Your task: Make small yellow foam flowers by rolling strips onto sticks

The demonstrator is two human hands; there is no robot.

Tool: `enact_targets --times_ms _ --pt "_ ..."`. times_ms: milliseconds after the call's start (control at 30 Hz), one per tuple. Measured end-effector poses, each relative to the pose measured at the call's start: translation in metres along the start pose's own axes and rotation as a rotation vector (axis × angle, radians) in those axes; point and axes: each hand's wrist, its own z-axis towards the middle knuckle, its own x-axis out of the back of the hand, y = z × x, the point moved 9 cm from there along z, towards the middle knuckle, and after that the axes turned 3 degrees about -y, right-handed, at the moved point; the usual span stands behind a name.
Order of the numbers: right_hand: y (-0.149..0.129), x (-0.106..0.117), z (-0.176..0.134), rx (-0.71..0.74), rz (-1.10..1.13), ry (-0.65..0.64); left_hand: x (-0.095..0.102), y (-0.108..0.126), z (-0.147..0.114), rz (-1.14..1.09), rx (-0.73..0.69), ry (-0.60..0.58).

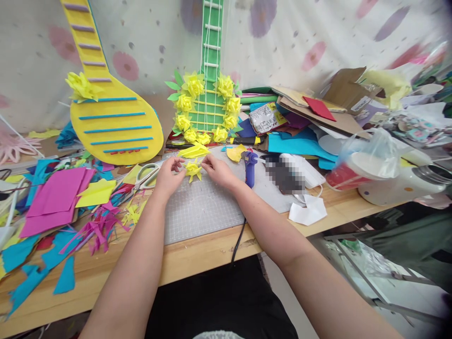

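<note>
A yellow paper flower [193, 171] with pointed petals is between my two hands, above the grey cutting mat [205, 207]. My left hand [171, 174] has its fingers curled and pinched at the flower's left side. From the right, my right hand [217, 171] pinches a petal edge between thumb and fingertips. Just behind the flower lies a folded piece of yellow paper [193, 150]. A purple glue gun [250, 168] rests to the right of my right hand. Scissors with pale handles [147, 175] lie left of my left hand.
A yellow paper lute shape [116, 117] and a green one [212, 84] ringed with yellow flowers lean at the back. Magenta sheets [58, 195] and coloured scraps cover the left. At right are cardboard [353, 125], a lidded cup [356, 169] and a white jug [391, 188].
</note>
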Motion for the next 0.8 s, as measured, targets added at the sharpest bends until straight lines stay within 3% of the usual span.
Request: enact_targets --times_ms 167,500,800 --pt "-0.014 0.000 -0.005 0.079 -0.098 0.013 0.000 0.013 -0.002 0.160 -0.157 -0.068" --pt "-0.023 -0.010 -0.008 0.126 -0.157 -0.072 -0.008 0.019 -0.001 0.192 -0.171 -0.097" --pt "-0.035 -0.004 -0.013 0.250 -0.205 -0.016 -0.011 0.017 -0.001 0.207 -0.150 -0.108"
